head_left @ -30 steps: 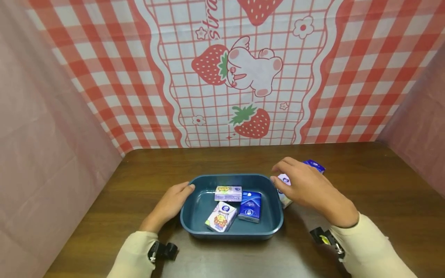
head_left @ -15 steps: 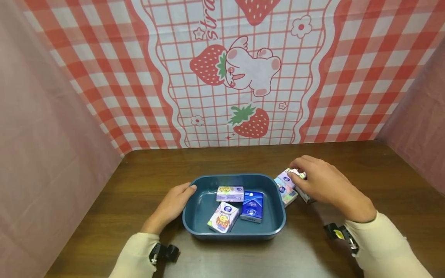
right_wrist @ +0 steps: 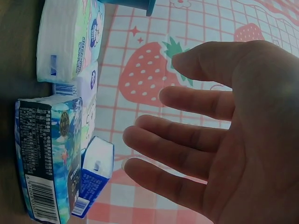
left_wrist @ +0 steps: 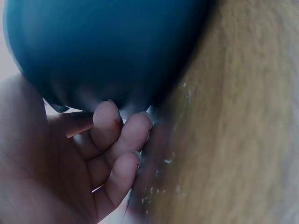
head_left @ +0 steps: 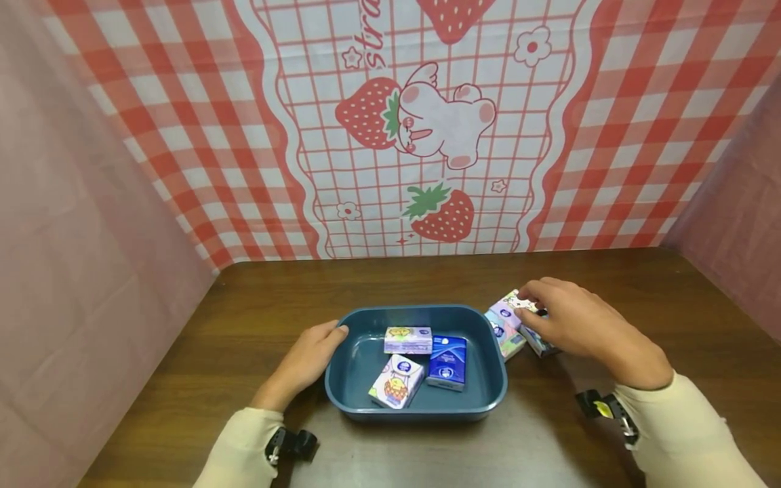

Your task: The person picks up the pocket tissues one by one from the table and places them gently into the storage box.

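Observation:
My left hand (head_left: 309, 356) grips the left rim of a dark teal plastic basin (head_left: 415, 412), thumb over the edge; in the left wrist view its fingers (left_wrist: 122, 177) curl against the outer wall. Three tissue packs lie inside: a blue one (head_left: 447, 362), a white one with a yellow cartoon (head_left: 396, 381), and a lilac one (head_left: 407, 341) on its side. Over the loose packs right of the basin hovers my right hand (head_left: 570, 318), empty, fingers spread apart. Beneath it are a pastel pack (head_left: 505, 339), a lilac-white pack (right_wrist: 88, 100) and a dark blue-green patterned pack (right_wrist: 49, 158).
Another blue tissue pack (right_wrist: 96, 175) stands behind the patterned one in the right wrist view. The brown wooden table (head_left: 293, 288) ends at a red-and-white checked strawberry cloth (head_left: 201, 135). Pink cloth (head_left: 104, 271) hangs along both sides.
My right hand has moved right, away from the basin's rim, uncovering the loose packs beside it. The basin has shifted slightly right along with my left hand.

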Tool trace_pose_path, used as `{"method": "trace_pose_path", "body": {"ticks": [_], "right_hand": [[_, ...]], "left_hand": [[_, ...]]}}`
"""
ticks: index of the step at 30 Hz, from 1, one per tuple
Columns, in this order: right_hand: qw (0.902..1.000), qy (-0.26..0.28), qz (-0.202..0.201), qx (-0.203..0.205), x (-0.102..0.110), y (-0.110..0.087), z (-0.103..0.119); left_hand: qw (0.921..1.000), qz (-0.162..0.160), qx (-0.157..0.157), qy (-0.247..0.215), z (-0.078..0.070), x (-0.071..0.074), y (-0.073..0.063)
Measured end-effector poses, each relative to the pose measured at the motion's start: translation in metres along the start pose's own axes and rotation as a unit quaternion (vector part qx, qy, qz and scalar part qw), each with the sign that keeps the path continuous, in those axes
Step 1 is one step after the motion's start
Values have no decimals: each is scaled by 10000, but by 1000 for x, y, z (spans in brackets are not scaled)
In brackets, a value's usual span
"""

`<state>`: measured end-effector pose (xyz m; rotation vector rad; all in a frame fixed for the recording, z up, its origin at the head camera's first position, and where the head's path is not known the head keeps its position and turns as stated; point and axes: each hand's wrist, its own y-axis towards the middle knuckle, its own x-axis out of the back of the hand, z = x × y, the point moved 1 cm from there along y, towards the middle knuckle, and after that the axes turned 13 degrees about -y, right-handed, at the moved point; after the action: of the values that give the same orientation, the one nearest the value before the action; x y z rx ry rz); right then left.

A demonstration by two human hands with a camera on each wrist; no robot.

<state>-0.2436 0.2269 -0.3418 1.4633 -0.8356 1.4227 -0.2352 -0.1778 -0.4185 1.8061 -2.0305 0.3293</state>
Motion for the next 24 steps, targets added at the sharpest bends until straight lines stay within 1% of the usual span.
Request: {"method": "trace_pose_path", "body": {"ticks": [5, 9, 17, 21, 24], "right_hand": [[10000, -20, 68, -31, -1, 0, -1], [9999, -28, 108, -37, -2, 1, -3], [9998, -146, -8, 168, -5, 1, -8], [9997, -125, -3, 200, -6, 0, -10], [9998, -90, 53, 192, -6, 0, -11]], "left_hand": [[9999, 17, -93, 44, 0, 0, -1], [9999, 16, -102, 61, 0, -1, -1], [9998, 0, -86, 176, 0, -2, -1], [9999, 21, -75, 141, -1, -2, -2], [9998, 35, -134, 149, 0, -2, -2]]}}
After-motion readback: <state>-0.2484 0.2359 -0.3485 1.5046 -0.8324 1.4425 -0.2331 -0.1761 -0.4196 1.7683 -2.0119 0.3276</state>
